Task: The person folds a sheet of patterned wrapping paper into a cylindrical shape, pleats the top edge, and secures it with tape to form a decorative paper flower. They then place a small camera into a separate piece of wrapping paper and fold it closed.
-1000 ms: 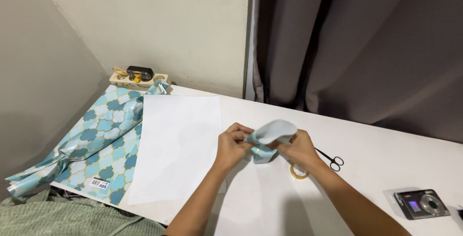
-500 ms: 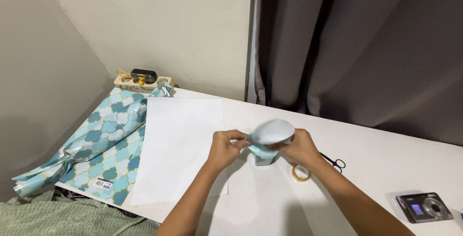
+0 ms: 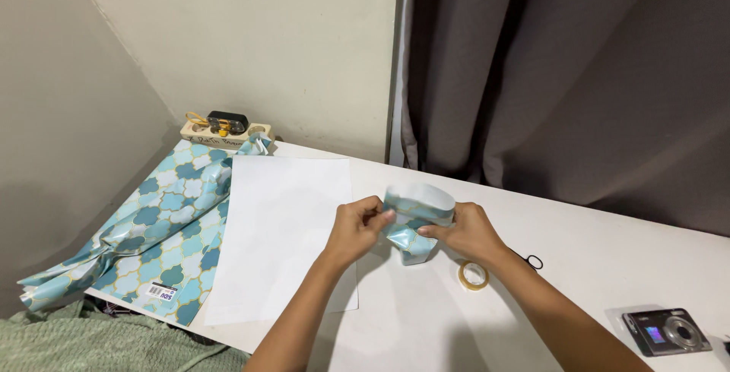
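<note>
Small object half-wrapped in glossy teal-patterned wrapping paper (image 3: pixel 414 224): light, slippery, creases easily. Left hand (image 3: pixel 356 229), right hand (image 3: pixel 465 231) fingers pinch folded flaps. Tape roll (image 3: pixel 473 275) just right of it.

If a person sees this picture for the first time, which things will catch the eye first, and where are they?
In the middle of the white table, the left hand and the right hand pinch patterned paper around a small wrapped object. At the left lies a large sheet of teal patterned wrapping paper, its white underside folded over. A roll of tape sits beside the right wrist, and a small camera lies at the lower right.
</note>
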